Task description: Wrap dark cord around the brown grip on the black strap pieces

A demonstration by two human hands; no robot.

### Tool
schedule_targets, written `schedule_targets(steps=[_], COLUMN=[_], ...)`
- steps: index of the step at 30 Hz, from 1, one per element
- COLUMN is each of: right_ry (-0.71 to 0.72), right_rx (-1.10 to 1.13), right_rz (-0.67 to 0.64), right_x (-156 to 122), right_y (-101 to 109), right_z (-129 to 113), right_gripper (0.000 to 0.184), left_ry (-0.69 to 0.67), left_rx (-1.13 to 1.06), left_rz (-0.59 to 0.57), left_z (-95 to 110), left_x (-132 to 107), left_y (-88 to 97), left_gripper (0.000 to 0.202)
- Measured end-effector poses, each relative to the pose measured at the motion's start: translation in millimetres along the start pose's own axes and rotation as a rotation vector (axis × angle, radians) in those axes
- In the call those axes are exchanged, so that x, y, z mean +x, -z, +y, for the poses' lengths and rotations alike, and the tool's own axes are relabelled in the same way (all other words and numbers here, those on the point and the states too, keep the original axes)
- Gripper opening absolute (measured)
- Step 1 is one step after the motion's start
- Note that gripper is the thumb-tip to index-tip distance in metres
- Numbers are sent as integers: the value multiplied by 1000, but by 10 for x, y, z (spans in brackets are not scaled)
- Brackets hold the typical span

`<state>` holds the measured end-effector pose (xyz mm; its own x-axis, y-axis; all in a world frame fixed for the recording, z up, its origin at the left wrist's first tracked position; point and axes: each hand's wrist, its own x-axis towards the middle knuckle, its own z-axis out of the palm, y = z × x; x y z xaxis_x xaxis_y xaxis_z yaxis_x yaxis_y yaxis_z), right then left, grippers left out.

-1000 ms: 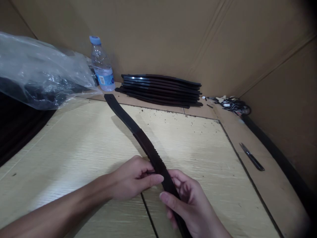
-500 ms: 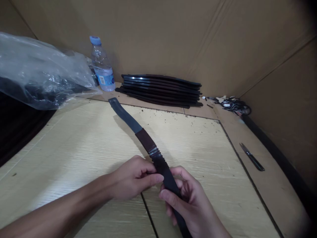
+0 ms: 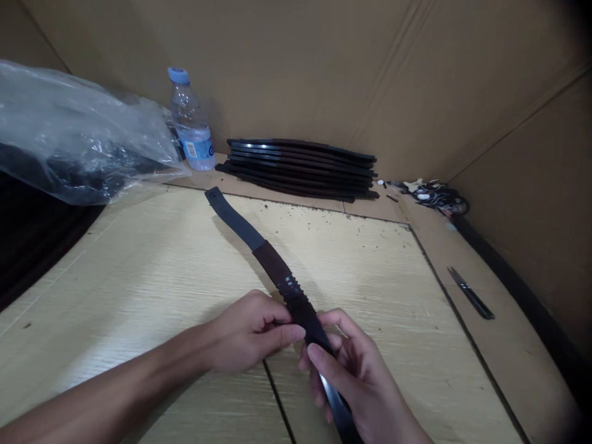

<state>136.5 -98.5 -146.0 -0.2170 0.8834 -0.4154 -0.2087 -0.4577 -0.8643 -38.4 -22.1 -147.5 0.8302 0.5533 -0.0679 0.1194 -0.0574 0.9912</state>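
A long, flat dark strip (image 3: 277, 264) runs slantwise from the bottom edge up to the left. Its far end is grey-black with a small hole, followed by a dark brown section and a stretch of ridges with small pale glints. My left hand (image 3: 259, 330) pinches the strip just below the ridges, thumb on top. Lower down, my right hand (image 3: 351, 370) is closed around it, with the thumb along its upper face. The strip's near end runs out of view under the right hand.
A stack of similar dark strips (image 3: 300, 169) lies against the cardboard wall (image 3: 296, 68). Left of it stand a water bottle (image 3: 197, 139) and a clear plastic bag (image 3: 83, 135). Small pointed snips (image 3: 470, 293) and a scrap pile (image 3: 435, 196) are at the right.
The strip has turned slightly, its far end dipping a little. A bright shine now shows on its near part. My right thumb has slid slightly up the strip; my left hand stays put.
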Motion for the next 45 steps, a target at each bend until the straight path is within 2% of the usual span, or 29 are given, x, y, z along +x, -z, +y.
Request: schedule_targets(steps=[15, 21, 28, 35, 40, 45], right_ry=[-4, 20, 21, 48, 64, 100], right_rx=[-6, 9, 47, 25, -7, -6], right_rz=[40, 29, 64, 91, 96, 126], right_x=[-19, -10, -19, -20, -16, -12], right_y=[-9, -16, -2, -9, -3, 9], right_z=[-40, -11, -39, -22, 3, 25], right_gripper=[34, 33, 35, 36, 35, 26], left_ry=[47, 86, 73, 96, 65, 58], left_rx=[44, 74, 32, -6, -41, -55], left_rz=[-6, 35, -14, 12, 35, 37], left_z=[-18, -47, -22, -11, -12, -27], left_x=[-4, -17, -11, 5, -2, 1], left_y=[17, 10, 18, 10, 12, 18], left_gripper=[32, 35, 39, 29, 28, 30])
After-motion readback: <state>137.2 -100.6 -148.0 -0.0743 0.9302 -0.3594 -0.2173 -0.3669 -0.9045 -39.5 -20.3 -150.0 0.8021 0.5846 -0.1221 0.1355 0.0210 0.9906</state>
